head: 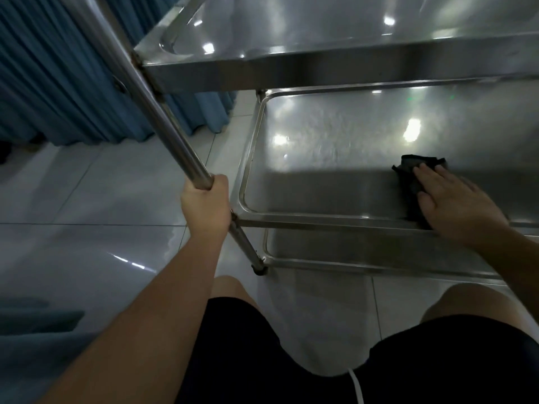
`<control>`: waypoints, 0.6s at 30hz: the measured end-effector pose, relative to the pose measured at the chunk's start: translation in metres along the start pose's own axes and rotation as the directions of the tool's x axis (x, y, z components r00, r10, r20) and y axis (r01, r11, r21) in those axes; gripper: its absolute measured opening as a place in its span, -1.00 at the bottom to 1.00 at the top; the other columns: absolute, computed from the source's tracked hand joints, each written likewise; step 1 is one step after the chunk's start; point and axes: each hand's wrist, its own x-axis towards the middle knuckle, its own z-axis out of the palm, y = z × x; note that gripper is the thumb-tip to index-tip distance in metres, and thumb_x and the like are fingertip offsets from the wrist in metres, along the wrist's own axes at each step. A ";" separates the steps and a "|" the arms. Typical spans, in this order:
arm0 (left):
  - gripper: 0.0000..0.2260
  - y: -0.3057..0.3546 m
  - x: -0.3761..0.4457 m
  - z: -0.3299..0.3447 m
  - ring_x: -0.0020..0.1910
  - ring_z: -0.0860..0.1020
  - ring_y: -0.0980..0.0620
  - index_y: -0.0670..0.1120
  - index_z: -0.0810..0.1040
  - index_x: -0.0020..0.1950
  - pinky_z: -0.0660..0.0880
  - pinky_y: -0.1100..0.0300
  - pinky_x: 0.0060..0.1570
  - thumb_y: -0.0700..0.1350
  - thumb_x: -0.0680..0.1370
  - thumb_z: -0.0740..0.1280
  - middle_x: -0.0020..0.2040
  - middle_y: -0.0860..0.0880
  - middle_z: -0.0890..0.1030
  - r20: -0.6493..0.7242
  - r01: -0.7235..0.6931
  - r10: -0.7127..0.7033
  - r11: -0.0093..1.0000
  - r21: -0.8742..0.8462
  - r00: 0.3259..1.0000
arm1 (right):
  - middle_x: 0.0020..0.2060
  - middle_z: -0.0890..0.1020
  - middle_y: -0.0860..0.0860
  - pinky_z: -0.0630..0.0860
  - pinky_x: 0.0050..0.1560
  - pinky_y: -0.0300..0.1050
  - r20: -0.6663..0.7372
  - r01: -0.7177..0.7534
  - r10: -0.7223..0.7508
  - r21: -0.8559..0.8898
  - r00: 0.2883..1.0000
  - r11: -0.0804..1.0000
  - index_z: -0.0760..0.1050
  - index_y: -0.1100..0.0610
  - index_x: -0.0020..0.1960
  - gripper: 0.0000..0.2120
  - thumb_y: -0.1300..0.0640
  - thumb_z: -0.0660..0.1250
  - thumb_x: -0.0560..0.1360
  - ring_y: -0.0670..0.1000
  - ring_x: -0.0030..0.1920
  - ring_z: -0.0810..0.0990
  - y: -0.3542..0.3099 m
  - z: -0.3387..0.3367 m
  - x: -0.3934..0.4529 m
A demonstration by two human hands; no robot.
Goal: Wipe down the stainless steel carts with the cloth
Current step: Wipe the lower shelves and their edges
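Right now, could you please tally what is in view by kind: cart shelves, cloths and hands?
Cart shelves: 3, the top shelf, the middle shelf and the bottom shelf
Cloths: 1, the black cloth under the right hand
Hands: 2, the right hand and the left hand on the cart leg
Total: 6

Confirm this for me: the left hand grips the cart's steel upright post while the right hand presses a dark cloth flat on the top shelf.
Not quite. The head view shows the right hand pressing the dark cloth flat on the middle stainless steel shelf, below the top shelf, not on it. The left hand does grip the steel upright post.
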 end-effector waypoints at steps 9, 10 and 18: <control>-0.63 -0.058 -0.100 0.015 0.07 0.56 -0.07 -0.03 0.47 0.20 0.57 -0.02 0.00 -0.06 0.48 0.53 0.13 0.01 0.43 -0.055 0.215 -0.211 0.894 0.392 0.976 | 0.68 -0.01 -0.17 -0.04 0.63 0.02 0.004 0.021 -0.021 0.039 1.000 0.999 -0.05 -0.08 0.71 -0.24 -0.26 -0.31 0.54 -0.09 0.67 -0.04 0.003 0.004 0.004; -0.71 -0.056 -0.117 0.027 0.01 0.59 -0.07 0.04 0.46 0.12 0.59 0.01 -0.06 -0.08 0.50 0.51 0.08 0.01 0.48 0.034 0.160 -0.187 0.911 0.380 0.982 | 0.68 -0.01 -0.17 -0.05 0.62 0.02 0.004 0.022 -0.022 0.047 1.000 0.999 -0.05 -0.08 0.71 -0.24 -0.26 -0.31 0.54 -0.09 0.67 -0.05 0.003 0.003 0.004; -0.80 0.005 -0.148 0.170 0.01 0.47 0.21 0.12 0.54 0.23 0.44 0.30 0.02 0.02 0.60 0.35 0.13 0.14 0.51 0.642 -0.626 0.342 0.728 0.280 0.686 | 0.68 0.01 -0.12 -0.03 0.65 0.04 -0.012 0.064 -0.064 0.058 0.998 0.996 -0.05 -0.05 0.71 -0.32 -0.22 -0.25 0.63 -0.07 0.67 -0.06 0.009 0.004 -0.001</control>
